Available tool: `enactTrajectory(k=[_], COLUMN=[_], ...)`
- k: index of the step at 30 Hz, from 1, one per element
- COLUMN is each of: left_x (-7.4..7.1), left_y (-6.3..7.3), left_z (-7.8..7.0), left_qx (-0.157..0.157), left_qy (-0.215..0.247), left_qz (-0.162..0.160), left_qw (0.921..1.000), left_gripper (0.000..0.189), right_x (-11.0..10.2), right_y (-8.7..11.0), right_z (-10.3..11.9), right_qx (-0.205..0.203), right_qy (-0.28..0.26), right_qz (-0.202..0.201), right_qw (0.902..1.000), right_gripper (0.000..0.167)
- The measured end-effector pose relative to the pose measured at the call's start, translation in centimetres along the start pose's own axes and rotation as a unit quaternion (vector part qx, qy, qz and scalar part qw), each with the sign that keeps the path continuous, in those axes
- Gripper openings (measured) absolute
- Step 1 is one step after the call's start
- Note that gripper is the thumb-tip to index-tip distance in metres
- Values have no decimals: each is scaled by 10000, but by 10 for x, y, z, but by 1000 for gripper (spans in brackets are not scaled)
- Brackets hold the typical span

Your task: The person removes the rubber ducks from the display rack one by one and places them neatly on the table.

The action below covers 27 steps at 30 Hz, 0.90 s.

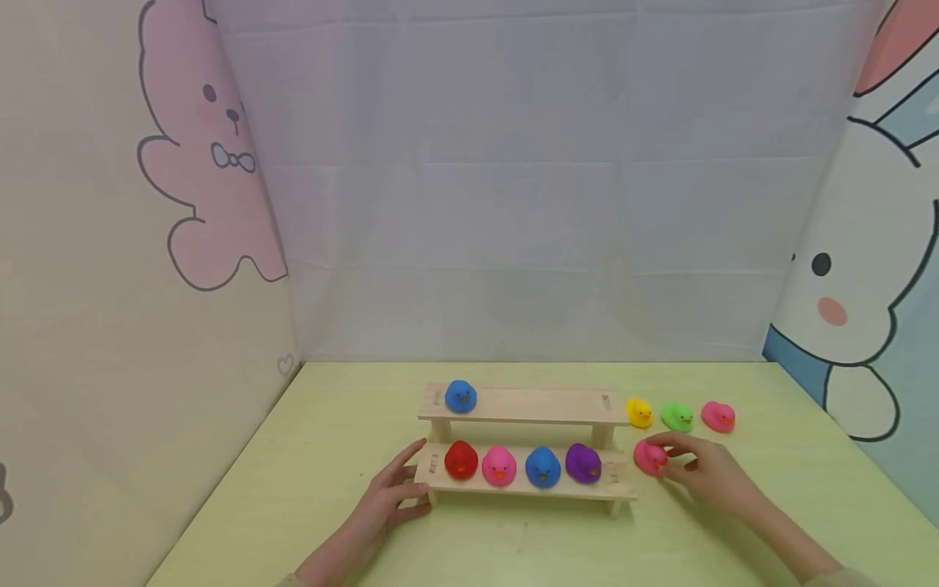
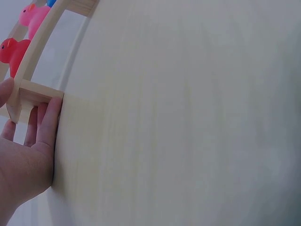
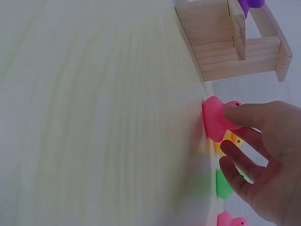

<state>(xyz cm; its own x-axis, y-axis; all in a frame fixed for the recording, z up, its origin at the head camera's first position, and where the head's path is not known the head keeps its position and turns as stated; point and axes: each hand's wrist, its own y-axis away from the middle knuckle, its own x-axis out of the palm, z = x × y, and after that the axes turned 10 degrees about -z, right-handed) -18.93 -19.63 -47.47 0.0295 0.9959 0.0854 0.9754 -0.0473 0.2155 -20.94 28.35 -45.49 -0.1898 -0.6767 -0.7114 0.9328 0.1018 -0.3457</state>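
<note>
- Printed pink bear (image 1: 209, 171): on the wall covering, left of and behind the wooden rack (image 1: 513, 403).
- Left hand (image 1: 385, 493): at the rack's left end, which its fingers touch. The fingers are spread and fairly straight, laid against the end rather than curled round it.
- Tabletop (image 1: 308, 456): pale yellow-green, beneath the rack and extending to both sides of it.
- Upper blue duck (image 1: 460, 397): near the left end of the rack's upper shelf (image 1: 557, 403).
- Red duck (image 1: 460, 461): leftmost on the rack's lower shelf (image 1: 616, 485).
- Seated pink duck (image 1: 499, 467): on the rack's lower shelf, right of the red one.
- Lower blue duck (image 1: 543, 468): next along the rack's lower shelf.
- Purple duck (image 1: 583, 464): rightmost on the rack's lower shelf, some bare wood lying beyond it.
- Yellow duck (image 1: 639, 413): on the tabletop, just beyond the right end of the rack's upper shelf.
- Held pink duck (image 1: 650, 458): just beside the right end of the rack's lower shelf, apart from it; whether its base touches the tabletop cannot be told.
- Right hand (image 1: 707, 473): right of the rack, pinching this duck between thumb and forefinger, other fingers bent clear.
- Green duck (image 1: 677, 417): right of the rack, beside the yellow one.
- Outer pink duck (image 1: 718, 417): farthest from the rack in that row.
- Printed white rabbit (image 1: 854, 269): well to the rack's right, on the wall covering.
</note>
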Motion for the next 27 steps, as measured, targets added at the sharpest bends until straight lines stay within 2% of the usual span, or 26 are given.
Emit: enactTrajectory(k=[5,17,27], left_x=[1,1,2], left_y=[2,4,4], left_z=[-2,-4,-4], left_qx=[-13,-21,1], left_qy=[-23,-15,-35], left_qz=[-26,9,-31], left_qw=[10000,10000,10000], left_gripper=[77,78,78], right_x=[0,-2,-2], right_y=[1,0,0], right_z=[0,-1,-1], right_qx=[-148,41,43], right_qy=[42,55,51], right_qz=[-86,38,44], right_qw=[9998,10000,10000], right_gripper=[32,33,33])
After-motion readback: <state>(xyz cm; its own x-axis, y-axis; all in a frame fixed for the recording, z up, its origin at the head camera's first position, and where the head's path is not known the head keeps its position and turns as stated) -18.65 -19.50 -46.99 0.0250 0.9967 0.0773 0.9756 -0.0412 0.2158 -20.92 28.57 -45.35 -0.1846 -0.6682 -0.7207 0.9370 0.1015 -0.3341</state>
